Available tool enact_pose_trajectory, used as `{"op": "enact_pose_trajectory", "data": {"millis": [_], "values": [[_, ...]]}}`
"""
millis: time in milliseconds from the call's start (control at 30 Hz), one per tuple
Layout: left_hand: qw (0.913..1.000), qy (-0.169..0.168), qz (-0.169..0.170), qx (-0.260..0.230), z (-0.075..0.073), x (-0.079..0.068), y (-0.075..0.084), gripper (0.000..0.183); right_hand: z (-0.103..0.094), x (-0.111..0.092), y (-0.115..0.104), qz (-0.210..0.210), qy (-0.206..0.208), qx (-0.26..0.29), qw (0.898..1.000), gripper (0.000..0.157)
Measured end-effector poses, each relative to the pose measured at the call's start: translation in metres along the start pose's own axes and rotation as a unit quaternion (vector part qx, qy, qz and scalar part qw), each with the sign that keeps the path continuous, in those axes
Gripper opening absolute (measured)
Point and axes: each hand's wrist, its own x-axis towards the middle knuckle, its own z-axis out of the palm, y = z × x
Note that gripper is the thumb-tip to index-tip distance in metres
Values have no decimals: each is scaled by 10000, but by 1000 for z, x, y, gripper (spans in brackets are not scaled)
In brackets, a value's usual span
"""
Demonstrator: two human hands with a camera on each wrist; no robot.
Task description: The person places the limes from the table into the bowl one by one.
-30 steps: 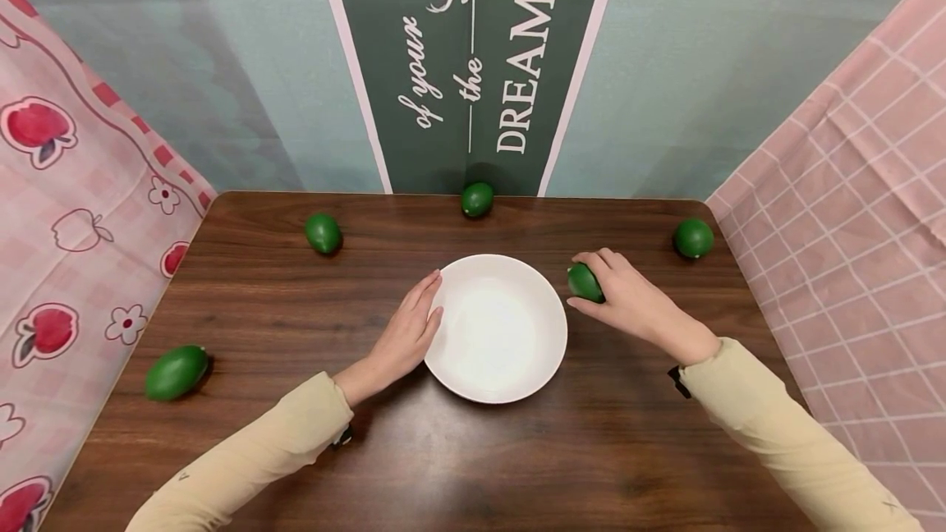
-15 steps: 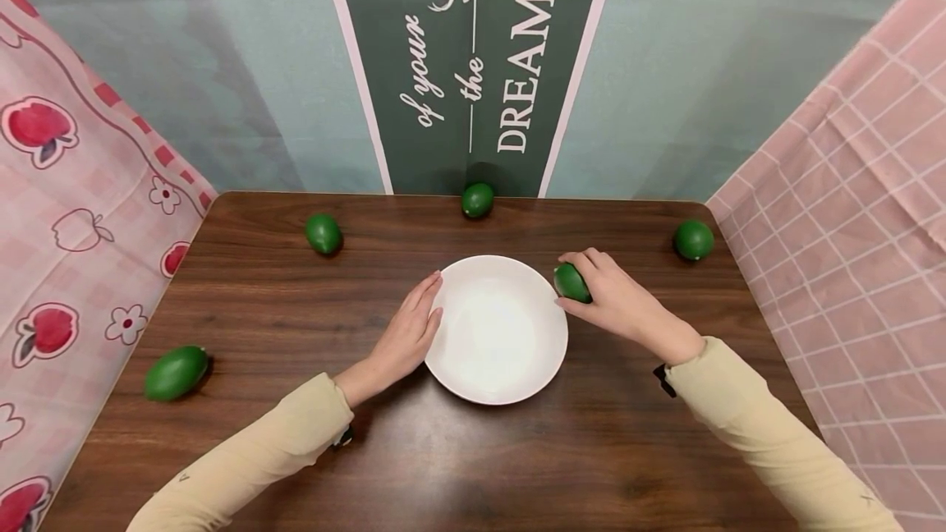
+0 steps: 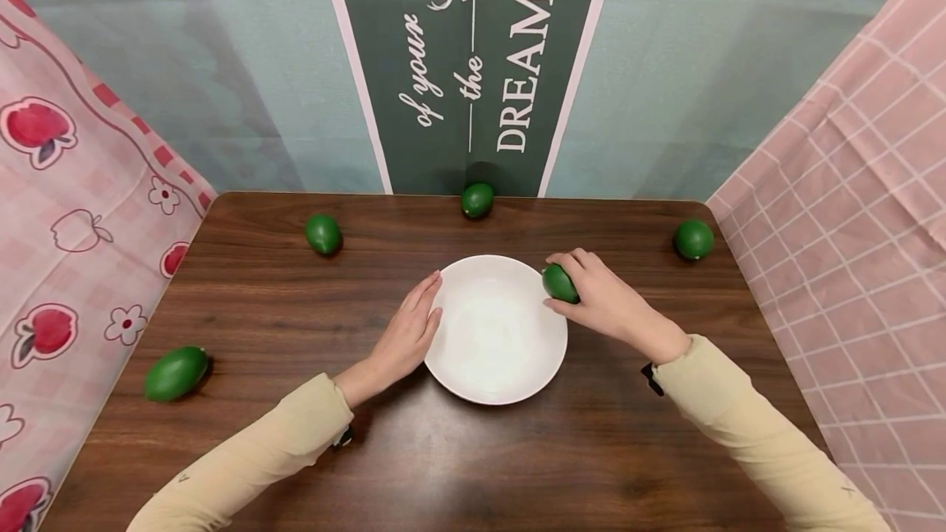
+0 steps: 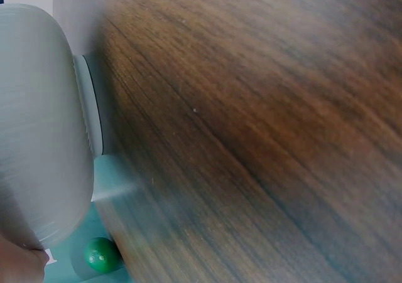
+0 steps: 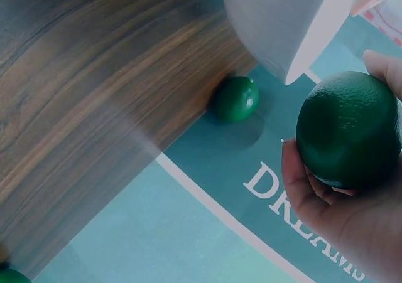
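Note:
My right hand (image 3: 609, 298) grips a green lime (image 3: 560, 282) between thumb and fingers, above the right rim of a white bowl (image 3: 495, 343). In the right wrist view the held lime (image 5: 348, 129) shows large, with the bowl (image 5: 270, 26) beyond it. My left hand (image 3: 402, 337) lies against the bowl's left rim, its fingers extended. Nothing shows inside the bowl. The left wrist view is mostly wood, with only a bit of the left hand (image 4: 19, 261) at the lower left corner.
Several other limes lie on the brown wooden table (image 3: 473, 474): one far left (image 3: 176, 373), a back-left lime (image 3: 323, 234), a back-centre lime (image 3: 477, 200) and a back-right lime (image 3: 693, 239). Hanging cloths border the table at the back and both sides.
My right hand has carried the lime leftward, from beside the bowl to above its right rim. The left hand and the bowl look practically unmoved.

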Motion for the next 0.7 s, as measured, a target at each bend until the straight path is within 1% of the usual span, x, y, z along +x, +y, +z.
{"op": "enact_pose_trajectory", "data": {"millis": [400,700], "values": [[10000,33,21,-34,-1,1,0,44,7,7,-7,-150,48,53,9999,55],[10000,27,47,-30,-1,3,-3,44,11,11,-10,-170,16,106,9998,56]]}}
